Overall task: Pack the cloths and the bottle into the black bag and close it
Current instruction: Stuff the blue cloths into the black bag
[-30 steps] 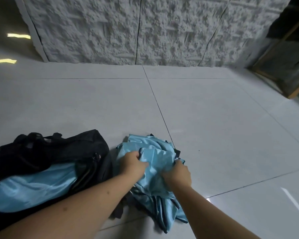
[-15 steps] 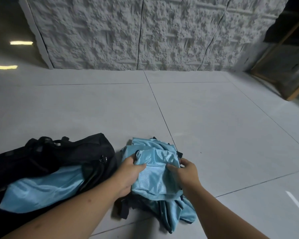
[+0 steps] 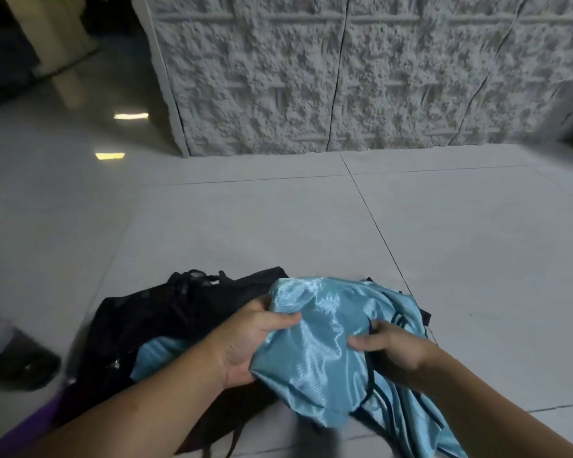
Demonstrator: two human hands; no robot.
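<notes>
Cloth (image 3: 315, 352) beside bag (image 3: 179, 312) edge

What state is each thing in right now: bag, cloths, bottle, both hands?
black bag: open, lying on the floor.
cloth in bag: light blue, partly tucked inside.
held cloth: bunched, lifted beside the bag, not yet inside.
dark bottle: on the floor left of the bag, blurred.
left hand: gripping the held cloth.
right hand: gripping the held cloth.
</notes>
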